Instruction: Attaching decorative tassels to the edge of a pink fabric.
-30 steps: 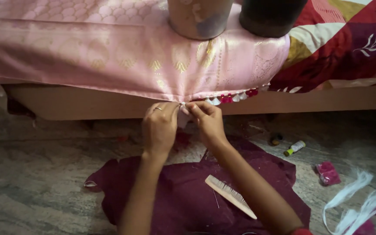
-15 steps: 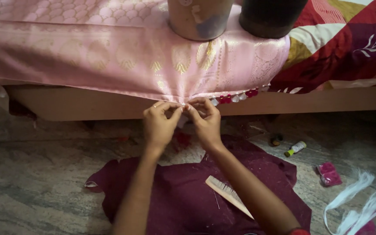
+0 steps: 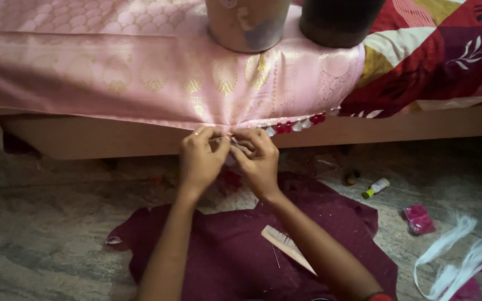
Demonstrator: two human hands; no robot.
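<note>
A pink fabric with gold woven motifs [image 3: 140, 78] hangs over the edge of a bed. Along its lower hem to the right runs a row of small red and white tassels [image 3: 297, 124]. My left hand [image 3: 199, 159] and my right hand [image 3: 258, 159] are pressed together at the hem, both pinching its edge and a bit of thread between the fingertips. A ring shows on my left hand. What lies between the fingers is mostly hidden.
A maroon cloth [image 3: 235, 251] lies on the floor under my arms, with a pale comb [image 3: 287, 248] on it. Two buckets [image 3: 246, 22] stand on the bed. A small tube [image 3: 376, 188], a pink pouch [image 3: 419, 218] and white strips [image 3: 458, 256] lie at the right.
Both hands have stayed at the hem, moving closer together with small finger motions. The fabric gathers slightly more at that spot.
</note>
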